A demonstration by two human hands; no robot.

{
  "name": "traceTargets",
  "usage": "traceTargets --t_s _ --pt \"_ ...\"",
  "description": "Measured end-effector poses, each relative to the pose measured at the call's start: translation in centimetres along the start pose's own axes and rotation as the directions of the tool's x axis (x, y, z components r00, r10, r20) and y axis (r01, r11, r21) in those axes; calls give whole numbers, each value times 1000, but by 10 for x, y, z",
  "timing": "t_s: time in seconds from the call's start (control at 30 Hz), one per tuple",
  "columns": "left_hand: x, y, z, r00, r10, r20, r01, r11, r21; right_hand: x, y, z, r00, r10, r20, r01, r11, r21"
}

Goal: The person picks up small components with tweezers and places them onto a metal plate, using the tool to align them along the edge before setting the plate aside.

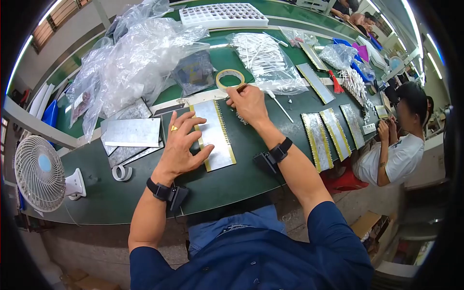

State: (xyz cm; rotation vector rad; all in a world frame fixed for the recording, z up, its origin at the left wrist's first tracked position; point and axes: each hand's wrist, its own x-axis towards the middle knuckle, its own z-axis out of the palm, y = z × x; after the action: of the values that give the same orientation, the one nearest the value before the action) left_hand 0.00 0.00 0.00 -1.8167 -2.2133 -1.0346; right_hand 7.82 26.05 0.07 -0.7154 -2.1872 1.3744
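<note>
The left hand is spread wide over a metal plate, fingers apart. The right hand's fingers are drawn together just past the plate's upper right corner; whether they hold anything cannot be told. The plate lies flat on a dark green table, a silvery, shiny rectangle with yellow strips along its long sides, the right one lined with small, tooth-like bits. Beyond it sits a tape roll.
</note>
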Motion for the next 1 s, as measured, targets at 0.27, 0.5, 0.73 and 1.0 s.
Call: traceTargets --t_s 0.27,0.5,0.73,1.0 --pt "-4 -1 11 999 6 -51 -8 999 -49 2 -3 8 999 5 -52 -9 997 -74" --pt "-6 2 15 995 -32 -94 25 997 -68 -9 16 -3 998 -57 25 58 997 -57" --pt "-1 12 11 986 -40 -160 25 995 -95 -74 -10 -31 938 -302 168 287 952 105" --pt "3 20 9 983 -21 -184 -3 992 -128 -100 -10 -25 715 -655 244 649 752 116"
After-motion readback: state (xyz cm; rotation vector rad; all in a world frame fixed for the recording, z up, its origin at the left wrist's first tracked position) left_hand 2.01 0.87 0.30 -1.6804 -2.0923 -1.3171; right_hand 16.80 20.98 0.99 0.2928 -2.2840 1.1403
